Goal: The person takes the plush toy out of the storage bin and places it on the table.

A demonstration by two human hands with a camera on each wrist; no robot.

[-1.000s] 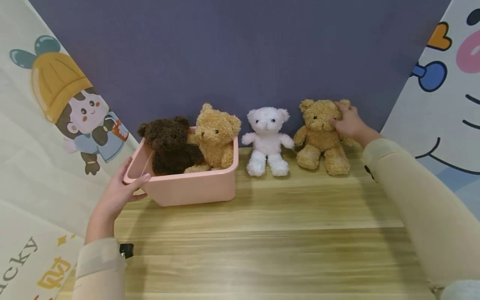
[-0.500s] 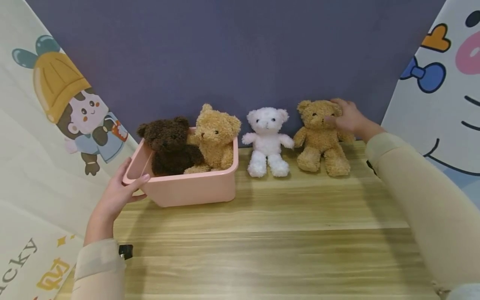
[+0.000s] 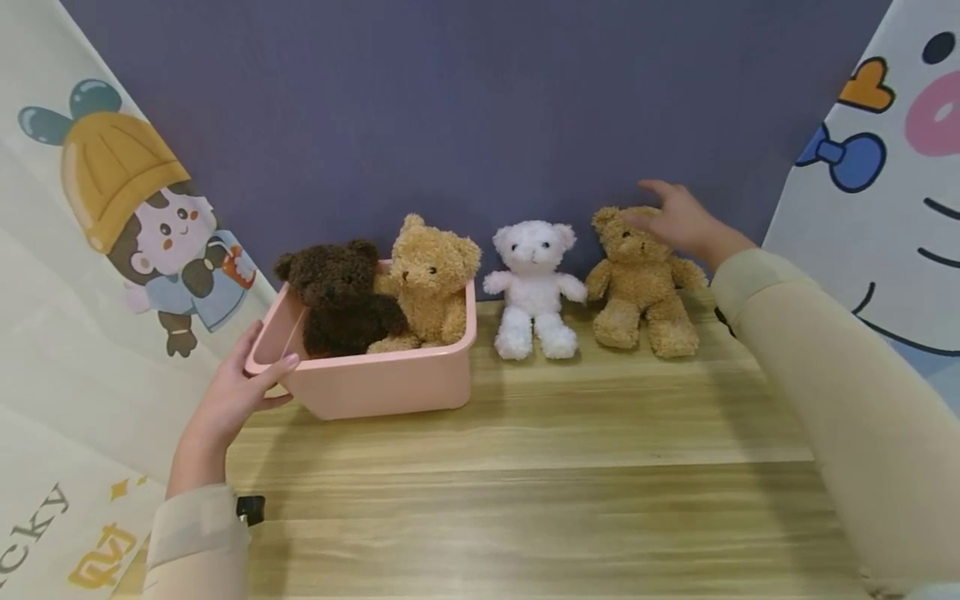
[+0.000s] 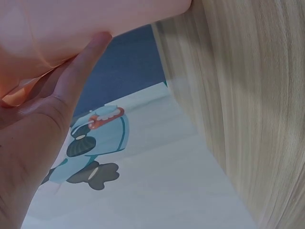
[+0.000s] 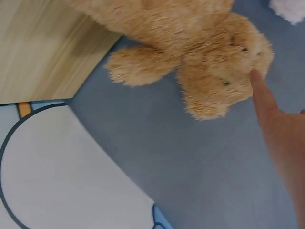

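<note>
My left hand (image 3: 228,404) grips the near left corner of a pink plastic bin (image 3: 382,388), thumb at the rim; the left wrist view shows it against the bin's wall (image 4: 62,24). Inside the bin sit a dark brown teddy bear (image 3: 337,292) and a light tan teddy bear (image 3: 437,275). To its right, a white teddy bear (image 3: 534,287) and a golden-brown teddy bear (image 3: 640,282) sit against the back panel. Over the golden-brown bear's head hovers my right hand (image 3: 682,222), fingers spread and holding nothing. Whether its thumb touches the fur I cannot tell.
A wood-grain tabletop (image 3: 525,517) stretches in front of the bears. Behind stands a dark blue-grey panel (image 3: 487,108). Printed white panels (image 3: 75,333) flank the left side and also the right side (image 3: 840,242).
My right hand has come off the side of the golden-brown bear's head and moved up and left, its fingers spreading. The left hand and the bin keep their place.
</note>
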